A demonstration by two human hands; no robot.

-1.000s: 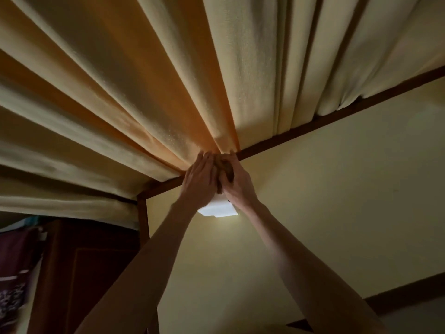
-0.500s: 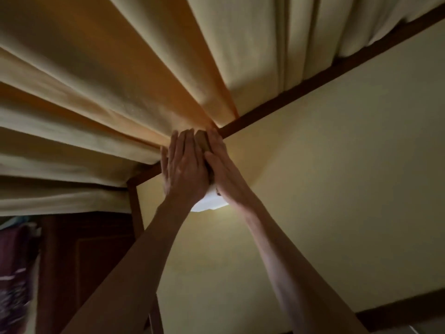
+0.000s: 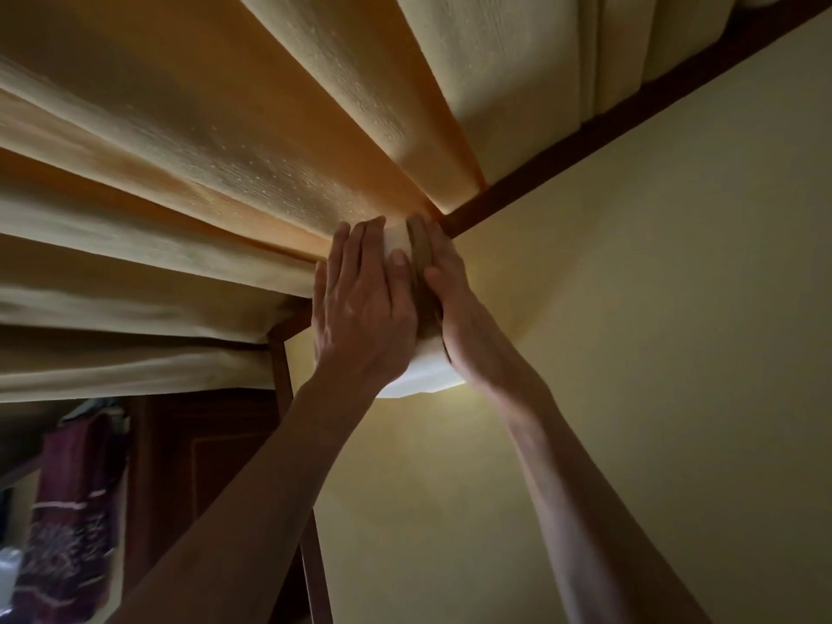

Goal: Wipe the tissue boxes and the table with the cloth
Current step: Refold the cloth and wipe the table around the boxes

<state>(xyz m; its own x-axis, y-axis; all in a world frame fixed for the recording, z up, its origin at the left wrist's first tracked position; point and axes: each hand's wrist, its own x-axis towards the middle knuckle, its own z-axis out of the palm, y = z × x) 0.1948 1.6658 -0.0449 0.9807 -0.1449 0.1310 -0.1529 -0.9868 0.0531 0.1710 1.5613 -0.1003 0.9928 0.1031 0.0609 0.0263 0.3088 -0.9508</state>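
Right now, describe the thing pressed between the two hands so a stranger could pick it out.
Find the yellow curtain where its folds meet the dark wooden trim beside the cream wall. Just below that meeting point, the left hand and right hand press flat against a small object with straight fingers. It is brownish with a white part below, unlike the cloth folds around it.

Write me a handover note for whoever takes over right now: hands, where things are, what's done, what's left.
Left hand: flat, straight fingers pressing one side of a white object.
Right hand: flat on the other side, a brownish item sandwiched between the hands; whether it is the cloth is unclear.
Both are raised in front of the curtain and wall.
No table or tissue boxes in view.
Done: cannot tell. Left: wipe boxes and table, as far as this view shows.
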